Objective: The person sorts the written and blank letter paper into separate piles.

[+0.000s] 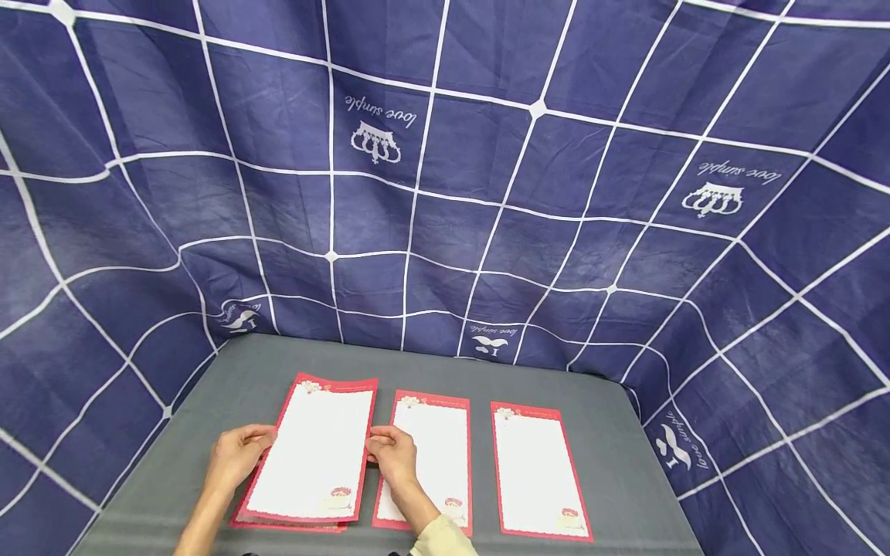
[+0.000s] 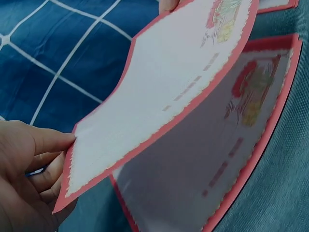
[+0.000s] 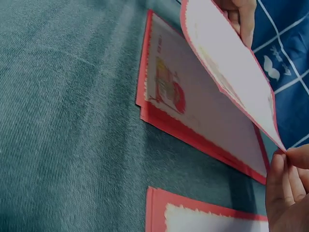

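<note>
Between both hands a red-bordered sheet of paper (image 1: 313, 448) is held up, bowed, over the left stack of like sheets (image 2: 231, 159). My left hand (image 1: 236, 455) pinches its left edge between thumb and fingers. The opposite edge is pinched by my right hand (image 1: 394, 455), whose forearm crosses the middle sheets. In the left wrist view the lifted paper (image 2: 159, 92) curves well above the stack, its near end raised. The right wrist view shows the stack's slightly uneven red edges (image 3: 193, 140) beneath it.
Red-bordered sheets (image 1: 434, 440) lie in the middle of the grey cloth-covered table (image 1: 445, 371), partly behind the right hand. Further right lies another red-bordered pile or sheet (image 1: 538, 471). A blue curtain with white lines (image 1: 473, 193) surrounds the table's back and sides.
</note>
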